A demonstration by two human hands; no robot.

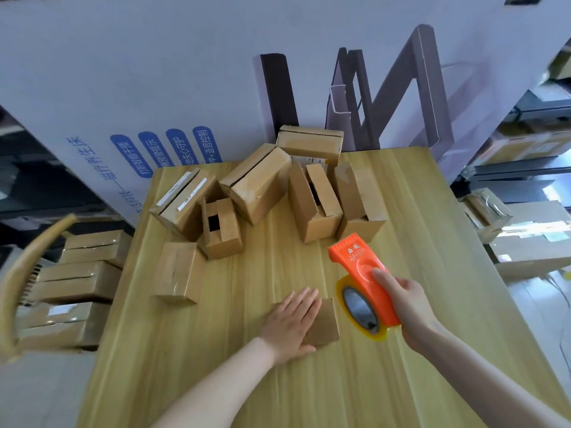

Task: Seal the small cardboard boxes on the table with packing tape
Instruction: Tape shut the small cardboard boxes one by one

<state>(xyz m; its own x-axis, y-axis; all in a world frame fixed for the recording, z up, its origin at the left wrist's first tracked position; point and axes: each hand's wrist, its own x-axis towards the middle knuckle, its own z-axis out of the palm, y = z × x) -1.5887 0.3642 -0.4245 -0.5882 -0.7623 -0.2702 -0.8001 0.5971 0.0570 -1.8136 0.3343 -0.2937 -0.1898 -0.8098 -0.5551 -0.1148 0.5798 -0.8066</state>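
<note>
the right grip (404,307) is clenched round the orange tape dispenser (360,267), just beside a small cardboard box (324,329) on the near part of the table (216,350); the left grip (292,322) lies flat and released, pressing on that box; more boxes (256,186) cluster at the far end

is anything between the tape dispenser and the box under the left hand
Nothing stands between them: the tape dispenser, held in the right hand, hangs just right of the small box. But the left hand lies flat on the box's top, covering much of it.
</note>
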